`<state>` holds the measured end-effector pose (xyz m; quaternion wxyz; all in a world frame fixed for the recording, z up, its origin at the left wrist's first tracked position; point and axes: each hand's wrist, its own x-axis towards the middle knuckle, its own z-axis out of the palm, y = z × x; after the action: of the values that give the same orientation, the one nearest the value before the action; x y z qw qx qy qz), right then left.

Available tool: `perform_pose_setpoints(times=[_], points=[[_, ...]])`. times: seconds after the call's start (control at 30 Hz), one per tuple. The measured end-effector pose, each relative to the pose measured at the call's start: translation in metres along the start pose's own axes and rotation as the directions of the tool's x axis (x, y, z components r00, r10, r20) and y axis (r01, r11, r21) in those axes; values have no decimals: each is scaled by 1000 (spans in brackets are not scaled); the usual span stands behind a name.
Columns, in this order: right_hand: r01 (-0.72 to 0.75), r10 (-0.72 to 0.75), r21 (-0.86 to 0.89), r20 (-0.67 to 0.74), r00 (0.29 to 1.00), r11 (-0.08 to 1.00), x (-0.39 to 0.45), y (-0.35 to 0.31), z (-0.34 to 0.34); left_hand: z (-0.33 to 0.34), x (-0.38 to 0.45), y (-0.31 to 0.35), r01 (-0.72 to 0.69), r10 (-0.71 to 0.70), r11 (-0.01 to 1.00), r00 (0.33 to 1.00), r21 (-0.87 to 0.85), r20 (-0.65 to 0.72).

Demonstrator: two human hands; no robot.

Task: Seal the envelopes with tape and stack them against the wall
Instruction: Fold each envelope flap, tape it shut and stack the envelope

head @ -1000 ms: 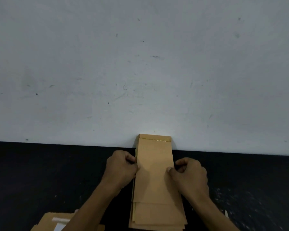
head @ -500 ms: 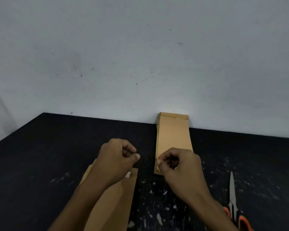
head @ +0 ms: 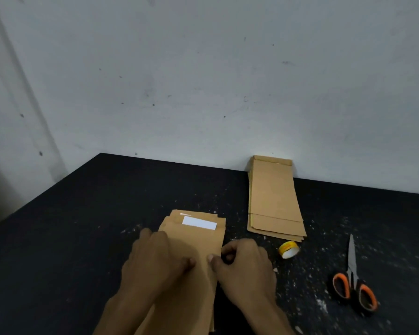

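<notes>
Both hands sit low on a pile of unsealed brown envelopes (head: 194, 240) that lies on the black table (head: 87, 213) near its front edge. The left hand (head: 153, 259) lies on the top envelope with its fingers fairly straight and flat, pressing down on the paper, the thumb tip reaching toward the middle of the envelope. The right hand (head: 243, 269) is at the pile's right edge with its fingers curled in; the thumb lies on top of the paper and seems to pinch that edge against the bent fingers, though the underside is hidden. A white strip (head: 199, 223) shows at the far end of the top envelope. Well apart, further back and to the right, a stack of sealed envelopes (head: 273, 199) lies with its far end touching the wall (head: 203, 81). A roll of tape (head: 288, 249) lies just in front of that stack, near the right hand, and orange-handled scissors (head: 354, 284) lie further right.
</notes>
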<state>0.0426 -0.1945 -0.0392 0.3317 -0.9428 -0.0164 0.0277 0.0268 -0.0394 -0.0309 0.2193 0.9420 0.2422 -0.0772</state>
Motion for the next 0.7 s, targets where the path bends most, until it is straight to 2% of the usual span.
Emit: perform_pose_setpoints(times=[0.1, 0.2, 0.3, 0.4, 0.5, 0.6, 0.7], points=[[-34, 36, 173, -12, 999, 984, -2, -4, 1, 0, 0, -3, 9, -10, 998, 1000, -61, -9], [-75, 76, 458, 16, 997, 886, 0, -1, 2, -3, 1, -7, 18, -15, 963, 1000, -269, 12], [-154, 88, 733, 128, 988, 663, -1, 1, -7, -9, -3, -10, -11, -5, 802, 1000, -598, -25], [-188, 31, 849, 198, 980, 494, -4, 3, -19, -20, -11, -6, -80, 33, 581, 997, -810, -75], [-82, -36, 883, 111, 993, 463, -8, 3, -31, -30, -21, 5, -162, 84, 516, 987, -841, -138], [165, -96, 819, -134, 986, 549, -10, 0, -50, -37, -31, 19, -221, 158, 509, 974, -832, -162], [374, -220, 688, -305, 927, 622, -12, -1, -70, -44, -40, 29, -276, 256, 505, 953, -818, -163]])
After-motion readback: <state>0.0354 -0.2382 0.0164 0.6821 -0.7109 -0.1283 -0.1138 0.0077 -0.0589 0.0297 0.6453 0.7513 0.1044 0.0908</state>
